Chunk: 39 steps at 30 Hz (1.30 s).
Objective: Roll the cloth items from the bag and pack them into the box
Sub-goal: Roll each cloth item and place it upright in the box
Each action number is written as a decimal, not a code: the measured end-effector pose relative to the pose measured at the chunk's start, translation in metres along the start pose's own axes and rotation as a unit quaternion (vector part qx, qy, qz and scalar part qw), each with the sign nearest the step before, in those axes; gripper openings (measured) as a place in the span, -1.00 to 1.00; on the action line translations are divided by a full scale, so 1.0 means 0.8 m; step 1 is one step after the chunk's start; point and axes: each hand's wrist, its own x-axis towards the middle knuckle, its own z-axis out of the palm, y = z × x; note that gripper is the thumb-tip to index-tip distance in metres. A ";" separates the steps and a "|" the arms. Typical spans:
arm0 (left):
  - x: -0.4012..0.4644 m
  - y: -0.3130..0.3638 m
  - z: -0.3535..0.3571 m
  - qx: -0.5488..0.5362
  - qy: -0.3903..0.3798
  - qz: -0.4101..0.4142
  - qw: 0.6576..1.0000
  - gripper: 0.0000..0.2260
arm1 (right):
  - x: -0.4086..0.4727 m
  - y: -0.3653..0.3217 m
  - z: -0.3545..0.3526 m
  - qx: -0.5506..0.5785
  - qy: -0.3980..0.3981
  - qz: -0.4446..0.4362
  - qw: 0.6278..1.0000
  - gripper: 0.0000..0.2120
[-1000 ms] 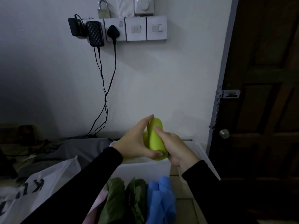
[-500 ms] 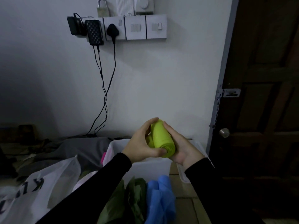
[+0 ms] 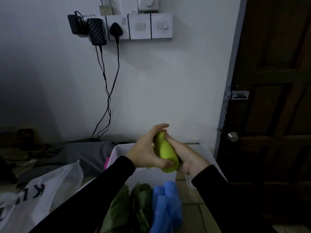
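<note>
Both hands are raised in front of the person, above the far part of the white box [image 3: 144, 175]. The left hand [image 3: 148, 149] grips one rolled yellow-green cloth [image 3: 165, 154] from the left; its fingers [image 3: 161, 126] arch over the far end of the roll and the thumb presses the near end. The right hand [image 3: 186, 157] cups the roll from the right and beneath, palm turned up, fingers curled against the cloth. The roll lies tilted, far end higher, clamped between the two hands. Both forearms wear black sleeves.

Count: one roll in hand. Nearer, at the bottom of view, lie two dark green cloths [image 3: 133, 206] and one blue cloth [image 3: 166, 204], unrolled, side by side. A pink item [image 3: 106, 163] shows at the box's left edge. One white plastic bag [image 3: 50, 187] lies to the near left. One box lid [image 3: 210, 158] stands to the right of the box.
</note>
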 end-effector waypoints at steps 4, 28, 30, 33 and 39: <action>0.000 -0.014 0.012 -0.231 0.080 0.006 0.970 -0.12 | 0.000 -0.005 0.002 0.105 -0.054 0.000 0.993 -0.58; 0.027 -0.030 -0.013 -0.007 0.007 -0.235 0.972 -0.65 | 0.062 0.012 0.002 0.058 0.113 -0.083 0.988 -0.70; 0.026 -0.035 -0.022 -0.096 -0.004 -0.254 0.962 -0.64 | 0.067 0.004 -0.007 0.039 0.113 -0.083 0.989 -0.60; 0.028 -0.045 -0.028 -0.200 -0.025 -0.274 0.940 -0.67 | 0.072 -0.008 -0.022 0.027 0.120 -0.115 0.986 -0.67; 0.039 -0.076 -0.012 -0.238 0.018 -0.349 0.906 -0.62 | 0.093 0.004 -0.048 -0.329 0.265 -0.191 0.886 -0.54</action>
